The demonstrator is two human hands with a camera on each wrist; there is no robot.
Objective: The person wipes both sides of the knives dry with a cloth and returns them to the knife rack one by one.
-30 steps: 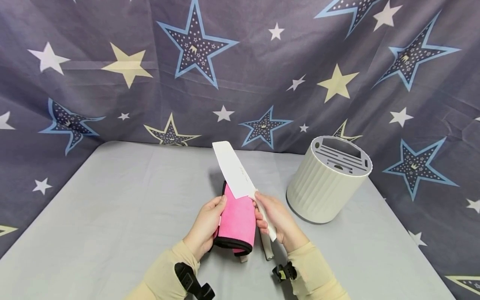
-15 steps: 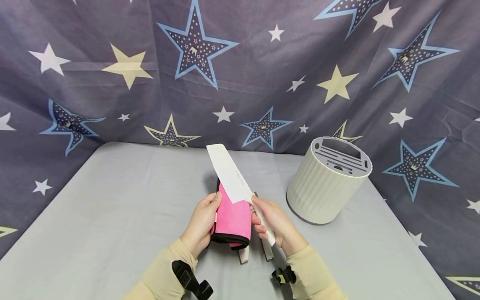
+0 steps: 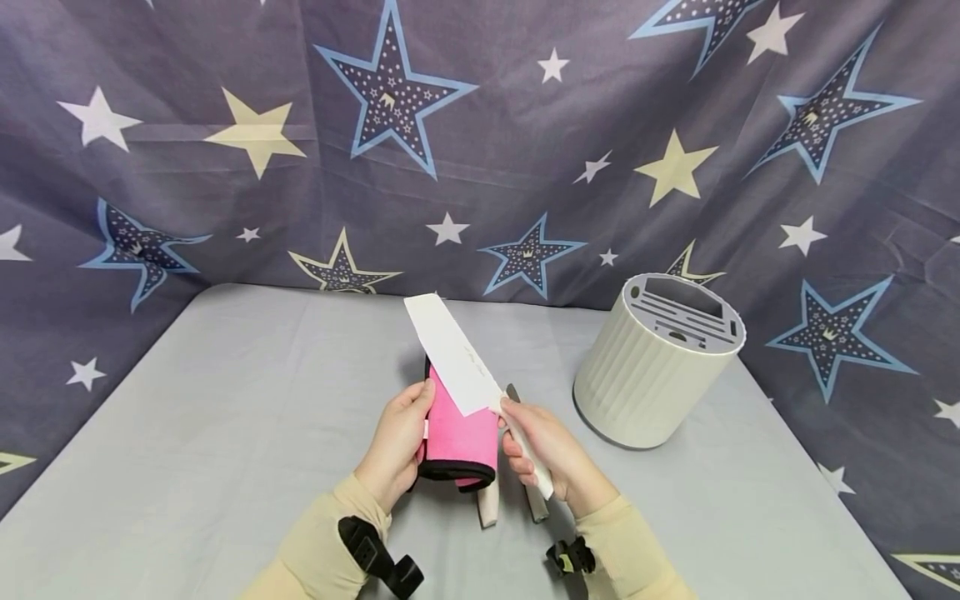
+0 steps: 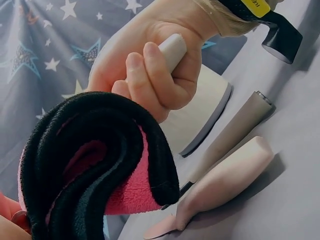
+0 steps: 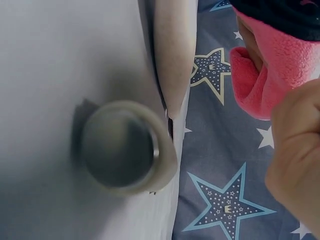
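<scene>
My right hand (image 3: 551, 446) grips a white cleaver (image 3: 457, 358) by its handle, the blade slanting up to the left. Under the blade is a folded pink towel (image 3: 463, 442) with black edging, held by my left hand (image 3: 397, 437) along its left side. The towel's black inner folds show in the left wrist view, and so does my right hand (image 4: 160, 75) curled round the cleaver handle (image 4: 173, 50). Two handled utensils lie on the table below: a knife with a grey-beige handle (image 3: 535, 500) and one with a pale pinkish handle (image 3: 488, 504), its blade partly hidden.
A ribbed cream knife block (image 3: 645, 383) with a slotted grey top stands to the right of my hands. Pale grey cloth covers the table (image 3: 262, 400). A star-patterned curtain (image 3: 480, 192) hangs behind it and along both sides.
Both hands have shifted slightly left with the towel and cleaver. The blade has tilted further left and slid down over the towel. More of both utensils on the table shows.
</scene>
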